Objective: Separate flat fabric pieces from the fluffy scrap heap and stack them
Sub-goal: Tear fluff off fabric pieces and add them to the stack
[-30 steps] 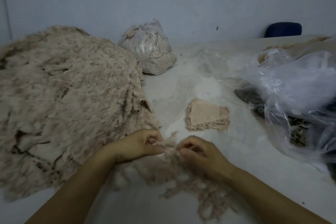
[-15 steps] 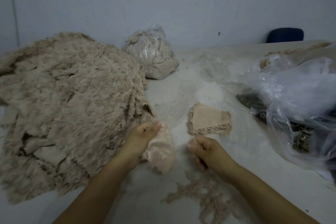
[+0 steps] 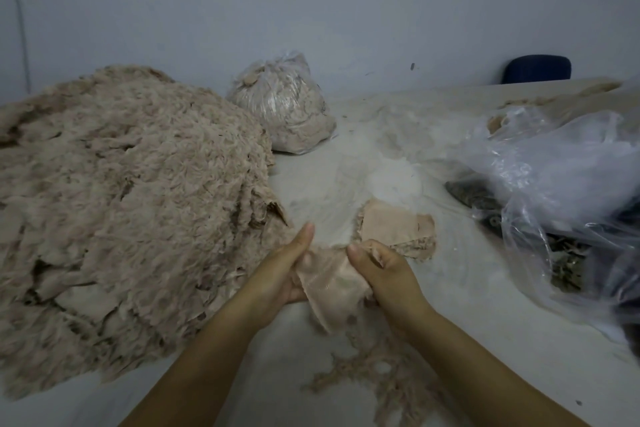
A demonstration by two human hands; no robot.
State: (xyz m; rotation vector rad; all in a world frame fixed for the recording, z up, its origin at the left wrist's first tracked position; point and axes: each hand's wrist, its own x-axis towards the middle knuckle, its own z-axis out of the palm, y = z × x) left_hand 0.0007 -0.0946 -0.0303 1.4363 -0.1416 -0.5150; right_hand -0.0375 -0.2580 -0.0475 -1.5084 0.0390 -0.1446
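Both hands hold one flat fabric piece [image 3: 329, 284] just above the bench [image 3: 346, 135]: the left hand [image 3: 284, 274] has its grip closed on the left edge, the right hand [image 3: 379, 270] pinches the top right. The small stack [image 3: 398, 229] lies just beyond the right hand. The fluffy scrap heap [image 3: 131, 201] crowds the left side. Loose fluff strands [image 3: 377, 367] lie below the hands. A filled plastic bag [image 3: 284, 107] sits at the back, crumpled clear plastic [image 3: 561, 163] on the right.
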